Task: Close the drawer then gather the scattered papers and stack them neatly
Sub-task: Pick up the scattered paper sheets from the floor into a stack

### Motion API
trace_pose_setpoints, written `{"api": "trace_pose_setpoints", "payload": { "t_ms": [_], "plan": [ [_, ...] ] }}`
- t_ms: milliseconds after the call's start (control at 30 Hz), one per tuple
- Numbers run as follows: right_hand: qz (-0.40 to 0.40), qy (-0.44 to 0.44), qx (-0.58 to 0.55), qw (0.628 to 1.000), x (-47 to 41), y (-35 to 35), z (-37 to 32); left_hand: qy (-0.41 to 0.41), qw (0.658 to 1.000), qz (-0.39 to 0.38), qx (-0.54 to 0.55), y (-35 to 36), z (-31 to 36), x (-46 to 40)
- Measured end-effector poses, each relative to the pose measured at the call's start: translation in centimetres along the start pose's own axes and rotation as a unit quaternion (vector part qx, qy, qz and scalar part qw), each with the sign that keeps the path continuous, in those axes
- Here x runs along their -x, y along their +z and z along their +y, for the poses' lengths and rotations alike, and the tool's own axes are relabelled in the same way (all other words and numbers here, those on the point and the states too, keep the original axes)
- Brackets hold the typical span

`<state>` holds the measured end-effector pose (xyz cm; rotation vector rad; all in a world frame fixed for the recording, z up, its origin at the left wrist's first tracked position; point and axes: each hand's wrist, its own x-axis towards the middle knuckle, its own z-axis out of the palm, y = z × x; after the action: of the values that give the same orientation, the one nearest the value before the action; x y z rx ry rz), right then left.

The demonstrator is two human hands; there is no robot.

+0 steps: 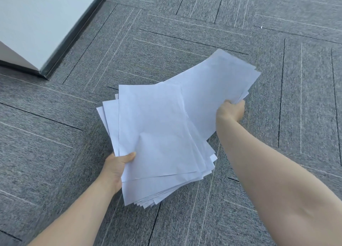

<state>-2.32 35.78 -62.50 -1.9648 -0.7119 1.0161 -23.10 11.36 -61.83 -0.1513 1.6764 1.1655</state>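
A thick, uneven bundle of white papers (157, 134) is held above the grey carpet, its edges fanned out and misaligned. My left hand (116, 169) grips its near left corner, thumb on top. My right hand (230, 111) is closed on the lower edge of a few more white sheets (216, 83), which angle up and to the right and overlap the bundle's far right side. No drawer is in view.
Grey carpet tiles (277, 153) with thin light and dark lines cover the floor. A white wall corner (37, 24) with a dark skirting strip (74, 37) stands at the upper left. A tiny white speck (261, 27) lies far right.
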Motion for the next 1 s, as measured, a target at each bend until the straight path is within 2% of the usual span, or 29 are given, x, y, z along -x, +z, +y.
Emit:
{"api": "trace_pose_setpoints", "payload": {
  "t_ms": [333, 633, 833, 1000],
  "plan": [
    [-0.063, -0.178, -0.021, 0.982, 0.6, -2.0, -2.7, 0.006, 0.998, 0.030, -0.064, -4.0, 0.3, -0.2],
    [-0.161, -0.273, -0.060, 0.947, 3.7, -5.5, -7.8, 0.010, 0.997, 0.033, -0.072, -5.7, -0.4, 1.0],
    [-0.182, -0.279, -0.057, 0.941, 6.1, -8.9, -10.9, 0.003, 0.993, -0.006, -0.117, -6.3, -0.3, 1.2],
    [-0.216, -0.254, -0.048, 0.941, 7.9, -10.8, -10.7, -0.010, 0.985, -0.045, -0.164, -6.8, -0.4, 2.2]
  ]
}}
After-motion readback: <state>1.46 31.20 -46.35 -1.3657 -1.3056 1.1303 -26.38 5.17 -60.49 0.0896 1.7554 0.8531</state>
